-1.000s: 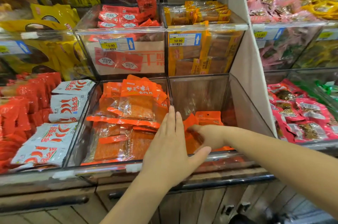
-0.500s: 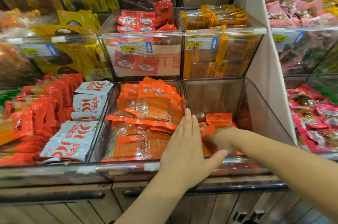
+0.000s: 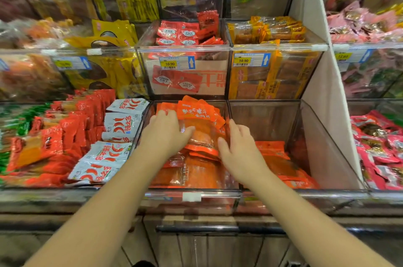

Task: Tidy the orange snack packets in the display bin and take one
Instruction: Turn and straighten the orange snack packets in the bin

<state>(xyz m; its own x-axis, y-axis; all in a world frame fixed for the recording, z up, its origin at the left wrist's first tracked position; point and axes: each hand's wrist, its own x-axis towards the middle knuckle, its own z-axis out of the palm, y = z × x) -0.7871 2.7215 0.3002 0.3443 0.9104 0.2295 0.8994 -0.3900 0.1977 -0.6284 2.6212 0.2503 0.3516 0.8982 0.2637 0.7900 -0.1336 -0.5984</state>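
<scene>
Orange snack packets fill the clear display bin, lying between the two hands. The top packet stands tilted at the back of the pile. It has white characters on its orange header, which I cannot read.

The left hand lies on the pile's left side, fingers spread and relaxed, thumb pressing the top packet's clear face. The right hand is at the pile's right side, fingers straight up along the divider wall, thumb touching the packet's edge. The hands are apart, neither clamped on anything, with the pile bracketed between them.

Edges:
- The bin's front rim runs just under both wrists.
- Right of the right hand, the neighbouring bin holds only a low layer of loose orange packets, with plenty of open room above.
- Further right stands a white partition panel.
- Left of the left hand, white chilli packets crowd the bin's outer wall.

Writing: beyond the fingertips, on the tier above, are two yellow price tags, one and another. Each reads 10.90 beside a blue up-arrow.
</scene>
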